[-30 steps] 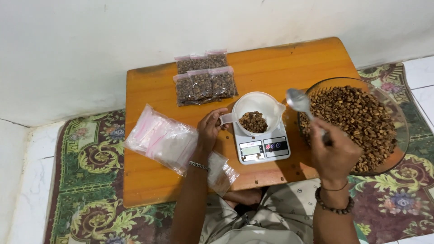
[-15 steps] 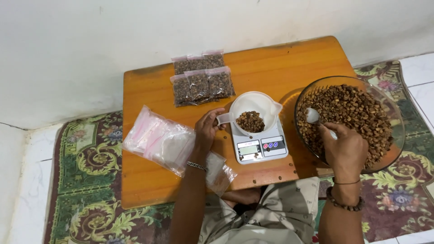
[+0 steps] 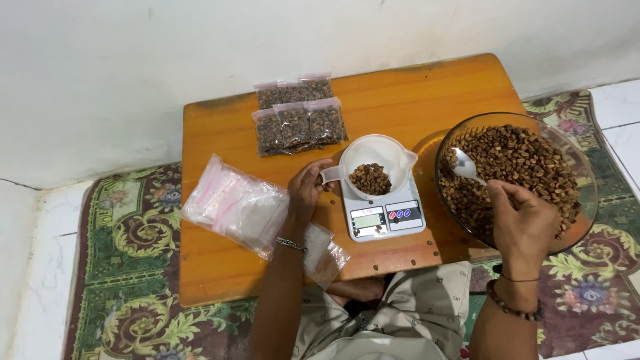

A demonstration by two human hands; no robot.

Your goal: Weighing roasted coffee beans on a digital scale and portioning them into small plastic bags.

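My left hand (image 3: 305, 193) grips the handle of a white plastic measuring cup (image 3: 373, 159) that stands on a small digital kitchen scale (image 3: 385, 217). A small heap of roasted coffee beans (image 3: 370, 179) lies in the cup. My right hand (image 3: 523, 223) holds a metal spoon (image 3: 465, 165) whose bowl rests among the beans in a large glass bowl (image 3: 580, 220) at the table's right edge. The bowl is heaped with coffee beans (image 3: 517, 163).
The low orange wooden table (image 3: 413, 100) carries several filled clear bags of beans (image 3: 297, 120) at the back and a stack of empty zip bags (image 3: 233, 205) at the left. Another empty bag (image 3: 323, 253) lies near the front edge. A patterned rug (image 3: 127, 267) surrounds the table.
My right hand has carried the spoon from above the cup down into the glass bowl of beans. My left hand has stayed on the cup's handle.
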